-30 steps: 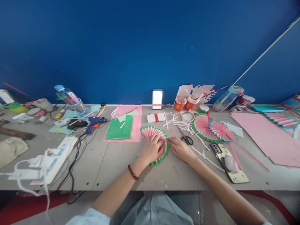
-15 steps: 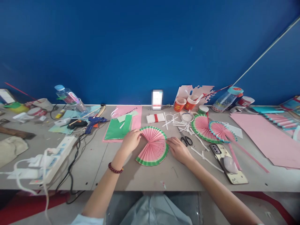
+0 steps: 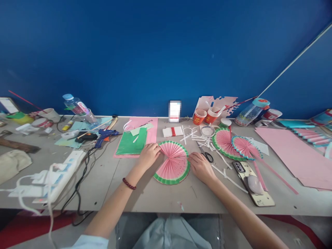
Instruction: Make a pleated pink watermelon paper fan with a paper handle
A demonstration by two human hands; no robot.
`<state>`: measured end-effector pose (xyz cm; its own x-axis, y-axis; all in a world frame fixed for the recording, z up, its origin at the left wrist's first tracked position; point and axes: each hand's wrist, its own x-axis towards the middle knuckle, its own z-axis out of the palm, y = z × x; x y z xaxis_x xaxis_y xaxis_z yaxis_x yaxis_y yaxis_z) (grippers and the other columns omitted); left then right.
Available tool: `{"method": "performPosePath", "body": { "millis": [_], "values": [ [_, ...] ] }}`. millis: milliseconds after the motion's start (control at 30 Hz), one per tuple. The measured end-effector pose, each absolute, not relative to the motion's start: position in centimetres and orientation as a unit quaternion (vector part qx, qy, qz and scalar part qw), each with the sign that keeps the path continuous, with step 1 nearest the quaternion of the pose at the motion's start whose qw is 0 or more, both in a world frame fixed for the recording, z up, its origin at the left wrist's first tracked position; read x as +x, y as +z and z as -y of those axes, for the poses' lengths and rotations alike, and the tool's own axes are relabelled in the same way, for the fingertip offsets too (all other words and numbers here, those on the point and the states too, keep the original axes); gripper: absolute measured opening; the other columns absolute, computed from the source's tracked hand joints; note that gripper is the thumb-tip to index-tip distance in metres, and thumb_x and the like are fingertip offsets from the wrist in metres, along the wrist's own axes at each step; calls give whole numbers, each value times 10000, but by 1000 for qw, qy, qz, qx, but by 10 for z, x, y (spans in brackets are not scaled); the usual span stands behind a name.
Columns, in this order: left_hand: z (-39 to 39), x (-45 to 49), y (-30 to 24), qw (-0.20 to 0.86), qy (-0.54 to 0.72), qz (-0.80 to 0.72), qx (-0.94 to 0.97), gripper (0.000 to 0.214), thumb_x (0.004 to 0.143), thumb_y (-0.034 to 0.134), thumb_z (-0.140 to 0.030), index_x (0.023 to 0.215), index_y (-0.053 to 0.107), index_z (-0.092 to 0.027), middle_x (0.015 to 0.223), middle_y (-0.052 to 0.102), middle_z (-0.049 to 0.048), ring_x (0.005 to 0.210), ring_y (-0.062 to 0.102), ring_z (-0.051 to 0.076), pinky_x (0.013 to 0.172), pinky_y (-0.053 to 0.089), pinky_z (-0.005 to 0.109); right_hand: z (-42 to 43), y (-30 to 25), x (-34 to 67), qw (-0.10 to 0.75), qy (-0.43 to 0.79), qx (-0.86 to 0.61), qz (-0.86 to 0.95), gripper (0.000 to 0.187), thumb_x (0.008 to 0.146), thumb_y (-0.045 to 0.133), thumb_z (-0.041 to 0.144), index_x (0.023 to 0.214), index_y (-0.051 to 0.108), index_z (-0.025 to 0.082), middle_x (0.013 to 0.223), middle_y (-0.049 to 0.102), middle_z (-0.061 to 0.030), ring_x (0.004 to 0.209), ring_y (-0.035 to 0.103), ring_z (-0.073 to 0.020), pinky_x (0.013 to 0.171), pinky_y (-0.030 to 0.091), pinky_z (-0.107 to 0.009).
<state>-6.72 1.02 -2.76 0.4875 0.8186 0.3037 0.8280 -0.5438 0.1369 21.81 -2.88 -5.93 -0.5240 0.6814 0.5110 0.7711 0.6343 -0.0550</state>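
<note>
A pleated pink paper fan with a green rim, patterned like a watermelon [image 3: 173, 164], lies spread open on the grey table [image 3: 145, 193] in front of me. My left hand [image 3: 149, 155] pinches its upper left edge, fingers closed on the paper. My right hand [image 3: 200, 166] grips its right edge, fingers curled. A dark red bead bracelet [image 3: 129, 184] is on my left wrist.
Left: green sheet on pink paper [image 3: 131, 143], blue glue gun [image 3: 103, 134], power strip [image 3: 55, 176], water bottle [image 3: 77, 108]. Right: black scissors [image 3: 207, 156], two more paper fans [image 3: 233, 143], white paper strips, red cups [image 3: 199, 116], phone [image 3: 254, 182], large pink sheet [image 3: 293, 152].
My left hand moved off the fan's middle to its left edge. The fan went from partly folded under my hands to spread wide and flat.
</note>
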Motion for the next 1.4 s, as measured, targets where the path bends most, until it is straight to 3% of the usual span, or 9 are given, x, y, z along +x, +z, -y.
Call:
{"method": "performPosePath", "body": {
  "millis": [267,500,633,767,867,1000,1067,1167,1400],
  "values": [
    [-15,-71,-43,51,-176,422,-888,182,867,491,-82,958,620,-174,1056,651,81,1009,587,232,893,472,391,28,-61,219,256,-72,-431,862,263,844,473,65,945,689,177,974,698,-77,989,551,-221,853,434,-353],
    [-7,-74,-46,33,-175,405,-897,260,906,435,-116,1093,609,-165,1110,661,109,1051,593,232,925,461,409,29,-61,218,255,-71,-435,861,259,835,475,61,942,685,169,960,701,-74,955,554,-215,844,428,-347],
    [0,-76,-32,-16,-153,416,-896,371,910,496,-405,1197,579,-184,1225,620,121,1160,547,270,997,416,449,29,-61,218,251,-68,-437,861,265,826,479,57,951,683,169,961,697,-74,955,555,-215,845,432,-348],
    [5,-80,-19,-67,-111,429,-894,638,773,583,-631,1228,546,-185,1319,567,131,1231,499,307,1038,391,474,29,-60,219,245,-64,-438,862,267,831,472,59,947,681,177,967,701,-70,948,560,-221,840,434,-354],
    [9,-84,-15,-61,-110,422,-898,494,828,577,-537,1176,557,-187,1334,557,127,1280,463,287,1084,349,486,29,-60,218,249,-62,-441,860,275,829,467,54,947,680,182,966,702,-67,939,564,-220,833,434,-354],
    [23,-86,-16,-13,-119,403,-907,200,899,509,-250,1059,605,-177,1386,509,108,1335,397,274,1138,259,511,29,-60,218,253,-59,-440,860,273,826,470,51,951,678,176,966,702,-72,933,566,-222,824,429,-352],
    [36,-86,-18,-21,-135,409,-902,190,905,459,-176,1000,624,-185,1340,546,88,1276,454,254,1107,320,484,30,-59,218,250,-58,-440,861,269,827,471,54,952,678,173,965,700,-73,931,566,-221,822,429,-353],
    [58,-86,-24,-63,-162,433,-884,207,924,441,-199,999,634,-208,1175,635,67,1122,551,220,974,459,412,29,-60,218,250,-58,-440,861,263,827,474,58,947,678,173,961,702,-70,933,564,-222,826,427,-355],
    [87,-85,-40,-34,-156,418,-894,286,906,450,-160,1134,616,-210,1238,611,86,1155,530,244,967,464,433,29,-61,218,242,-57,-444,861,275,821,475,57,956,679,182,969,700,-71,936,562,-222,837,429,-361]
  ]
}}
